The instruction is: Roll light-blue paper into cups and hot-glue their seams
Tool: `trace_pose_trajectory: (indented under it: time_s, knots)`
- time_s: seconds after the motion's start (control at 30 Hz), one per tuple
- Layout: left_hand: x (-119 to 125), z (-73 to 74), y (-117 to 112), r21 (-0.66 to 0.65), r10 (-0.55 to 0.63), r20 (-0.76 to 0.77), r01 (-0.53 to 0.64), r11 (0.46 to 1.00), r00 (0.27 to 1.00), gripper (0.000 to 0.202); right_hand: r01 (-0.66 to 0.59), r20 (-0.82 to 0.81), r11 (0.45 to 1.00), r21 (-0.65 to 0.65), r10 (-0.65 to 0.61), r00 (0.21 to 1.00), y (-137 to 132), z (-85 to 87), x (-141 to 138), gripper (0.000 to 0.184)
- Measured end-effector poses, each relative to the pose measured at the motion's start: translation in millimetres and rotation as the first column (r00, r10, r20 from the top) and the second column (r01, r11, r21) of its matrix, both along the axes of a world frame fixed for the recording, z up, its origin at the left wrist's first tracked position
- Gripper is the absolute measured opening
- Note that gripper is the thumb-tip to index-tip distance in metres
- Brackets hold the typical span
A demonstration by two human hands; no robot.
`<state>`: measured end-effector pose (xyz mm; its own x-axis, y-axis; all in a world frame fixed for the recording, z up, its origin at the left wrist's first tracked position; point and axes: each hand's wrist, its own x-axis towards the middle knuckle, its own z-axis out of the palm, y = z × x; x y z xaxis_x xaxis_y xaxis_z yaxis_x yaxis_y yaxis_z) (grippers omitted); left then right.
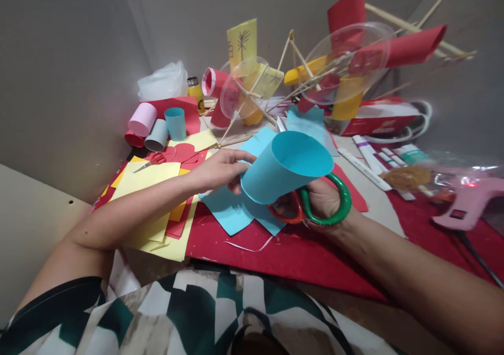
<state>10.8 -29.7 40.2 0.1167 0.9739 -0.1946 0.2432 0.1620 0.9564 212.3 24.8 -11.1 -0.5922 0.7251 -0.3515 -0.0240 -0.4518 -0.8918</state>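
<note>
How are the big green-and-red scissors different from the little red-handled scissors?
The big green-and-red scissors look larger than the little red-handled scissors. The big scissors have one green loop and one red; the little scissors have red handles. The right hand holds the big scissors; the little scissors' blades lie on yellow paper. Both have red on their handles.

Matt paper tube (268, 174); glossy scissor handles (346, 200)

Light is dim and soft, the frame edges stretched, the clear plastic (452, 160) glinting.
</note>
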Motion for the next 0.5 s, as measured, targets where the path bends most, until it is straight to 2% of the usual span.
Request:
trace_pose_trajectory:
  time_s: [0.13, 0.23, 0.4, 0.5]
  knots:
    - [-1, -2.6, 8, -0.007, 0.006, 0.028, -0.005, 1.000, 1.000, 0.021, 0.021, -0.036, 0.996, -0.087, -0.024, 0.999, 2, 3.0, -1, 0.032]
    - [-2, -4.5, 12, -0.009, 0.051, 0.053, -0.050, 0.999, 0.997, 0.023, 0.014, -0.091, 0.993, -0.117, -0.025, 0.996, 5, 5.3, -2, 0.024]
    - [2, -4.7, 12, 0.014, 0.045, 0.076, -0.046, 0.999, 0.996, 0.020, 0.021, -0.118, 0.994, -0.103, -0.033, 0.992, 5, 3.5, -2, 0.029]
    - [6, -4.8, 9, 0.034, 0.067, 0.065, -0.069, 0.997, 0.996, 0.015, 0.004, -0.133, 0.999, -0.033, -0.008, 0.991, 3, 1.7, -2, 0.037]
